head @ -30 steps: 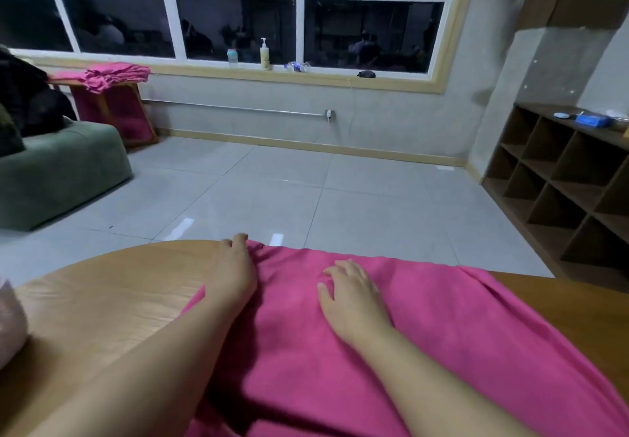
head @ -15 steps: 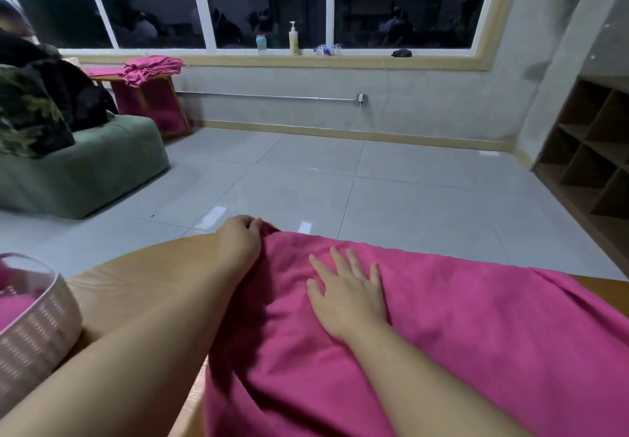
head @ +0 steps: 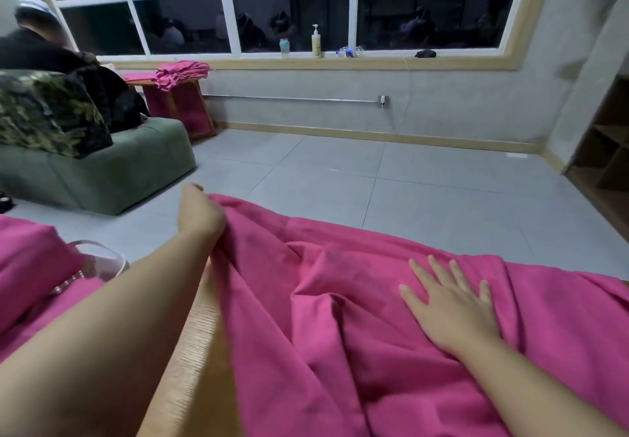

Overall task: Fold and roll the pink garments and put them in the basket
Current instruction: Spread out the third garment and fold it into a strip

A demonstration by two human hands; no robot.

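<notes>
Garment is mid-fold on table: left hand pinches far-left corner, right hand lies flat, fingers spread. Anchor with right, pull corner across square.

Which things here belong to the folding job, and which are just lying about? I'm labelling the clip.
Job: pink garment on the table, left hand gripping its edge, right hand flat on it, basket.

Lying about: green sofa, pump bottle, cubby shelf.

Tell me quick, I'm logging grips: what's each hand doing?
Left hand: gripping the pink garment at its far edge.
Right hand: open, flat on it.
</notes>
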